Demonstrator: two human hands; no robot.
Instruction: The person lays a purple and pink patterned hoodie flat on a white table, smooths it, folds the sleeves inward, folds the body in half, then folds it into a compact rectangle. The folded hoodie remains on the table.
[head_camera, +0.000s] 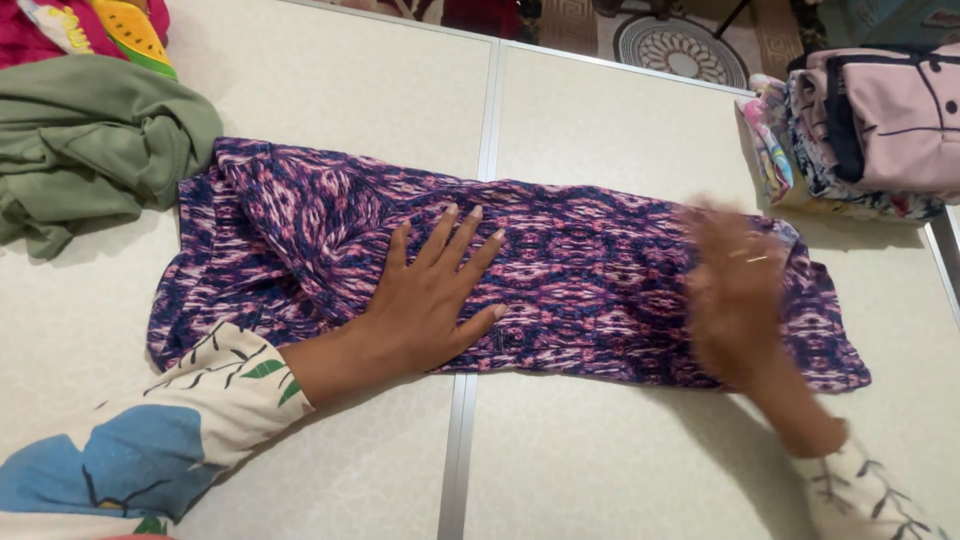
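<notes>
A purple, pink and navy patterned garment (590, 270) lies folded into a long band across the white table (330, 90). My left hand (430, 295) rests flat on its middle, fingers spread and palm down. Over the garment's right end is my right hand (735, 290), flat as well, blurred by motion, with a ring on one finger. Neither hand grips anything. Both arms wear cream sleeves printed with leaves and blue shapes.
A crumpled green garment (90, 150) lies at the far left, with pink and yellow cloth (90, 25) behind it. A stack of folded clothes (870, 130) sits at the far right edge. A metal seam (485, 130) runs down the table's middle.
</notes>
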